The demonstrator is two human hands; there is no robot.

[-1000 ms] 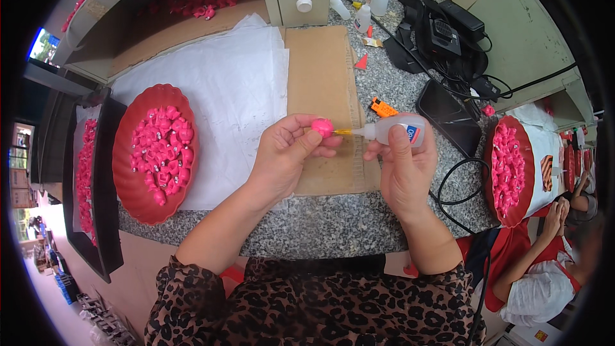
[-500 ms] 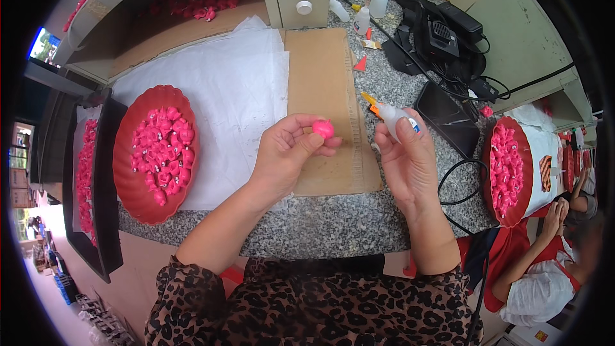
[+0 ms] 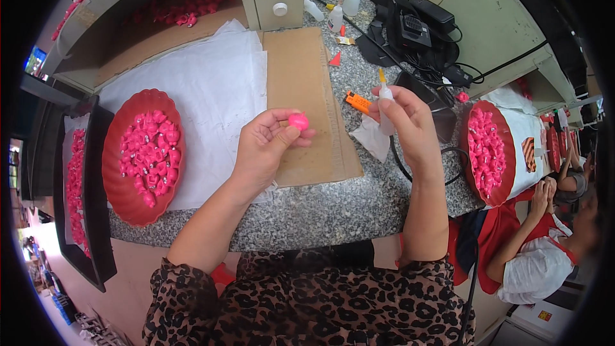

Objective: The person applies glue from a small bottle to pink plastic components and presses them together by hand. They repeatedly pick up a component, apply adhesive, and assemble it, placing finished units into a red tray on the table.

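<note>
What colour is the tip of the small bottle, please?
Orange, on the white bottle in the right hand; head view.

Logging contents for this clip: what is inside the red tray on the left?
The red tray holds a heap of small pink pieces, some with tiny metal parts showing. The heap hides most of the tray's floor and any pieces lower down.

My right hand [image 3: 410, 125] pulls glue bottle [image 3: 385, 106] away from small pink piece [image 3: 298, 121]: second ago nozzle lies sideways, tip touching piece; half second ago bottle tilts up and right, clear of it; now bottle stands near upright, orange tip pointing up, well apart from piece. My left hand [image 3: 266, 147] shifts slightly left and up over cardboard sheet [image 3: 301, 77], pink piece pinched at fingertips, now turned up more toward me.
</note>
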